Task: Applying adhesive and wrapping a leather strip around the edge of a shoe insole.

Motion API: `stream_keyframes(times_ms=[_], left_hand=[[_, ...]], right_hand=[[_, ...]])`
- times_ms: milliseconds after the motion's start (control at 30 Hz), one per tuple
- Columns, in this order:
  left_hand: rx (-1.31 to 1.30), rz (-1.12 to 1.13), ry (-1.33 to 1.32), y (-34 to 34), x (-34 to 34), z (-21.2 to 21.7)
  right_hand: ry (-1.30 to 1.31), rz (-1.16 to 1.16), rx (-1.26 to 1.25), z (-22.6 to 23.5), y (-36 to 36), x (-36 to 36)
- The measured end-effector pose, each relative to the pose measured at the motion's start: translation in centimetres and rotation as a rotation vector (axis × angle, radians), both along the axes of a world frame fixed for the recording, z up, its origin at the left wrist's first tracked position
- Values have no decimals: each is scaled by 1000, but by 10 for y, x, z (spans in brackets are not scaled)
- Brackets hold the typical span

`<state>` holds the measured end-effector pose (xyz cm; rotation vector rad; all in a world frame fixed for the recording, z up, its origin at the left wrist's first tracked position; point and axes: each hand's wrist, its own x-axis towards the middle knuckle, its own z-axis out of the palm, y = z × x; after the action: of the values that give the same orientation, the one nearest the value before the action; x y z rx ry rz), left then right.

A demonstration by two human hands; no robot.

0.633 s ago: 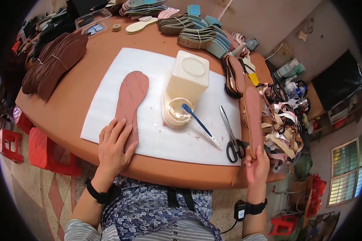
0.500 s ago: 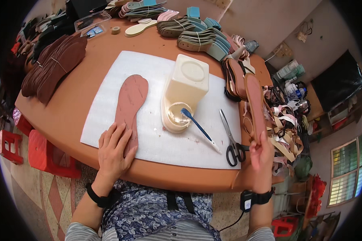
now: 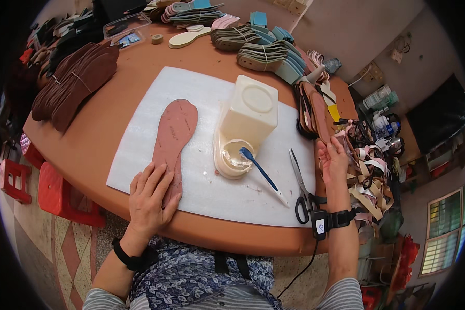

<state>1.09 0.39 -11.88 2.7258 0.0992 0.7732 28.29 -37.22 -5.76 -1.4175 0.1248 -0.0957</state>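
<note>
A brownish-pink shoe insole (image 3: 176, 126) lies on a white foam sheet (image 3: 139, 150), its wide end away from me. My left hand (image 3: 152, 194) rests flat over its narrow end, fingers stretched out. At the right, my right hand (image 3: 335, 161) pinches the narrow tip of another brownish-pink insole (image 3: 321, 116), which lies against a stack of edged insoles (image 3: 306, 111). Between the hands stands a cream plastic container (image 3: 253, 106) with a round opening holding whitish paste. A blue-and-white brush (image 3: 265, 175) leans out of that opening. Black-handled scissors (image 3: 300, 188) lie on the sheet near my right wrist.
Bundled dark brown insoles (image 3: 75, 85) lie at the left of the brown table (image 3: 119, 98). Banded grey-green and blue insoles (image 3: 271, 57) sit at the back. Straps (image 3: 372, 181) are heaped beyond the right edge. Red stools (image 3: 62, 196) stand at the left.
My right hand has moved away from me, bringing its insole to the stack on the right. The view has shifted slightly. My left hand stays on the other insole.
</note>
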Motion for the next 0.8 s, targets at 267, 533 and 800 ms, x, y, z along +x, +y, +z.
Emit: stream_keyframes(times_ms=[267, 533, 800], left_hand=[[-9, 2, 10, -2, -1, 4], [-8, -10, 21, -2, -1, 7], [13, -16, 54, 0, 0, 6]], right_hand=[[-9, 60, -119, 12, 3, 21], [-5, 143, -374, 25, 2, -20], [-416, 108, -1166, 14, -44, -160]])
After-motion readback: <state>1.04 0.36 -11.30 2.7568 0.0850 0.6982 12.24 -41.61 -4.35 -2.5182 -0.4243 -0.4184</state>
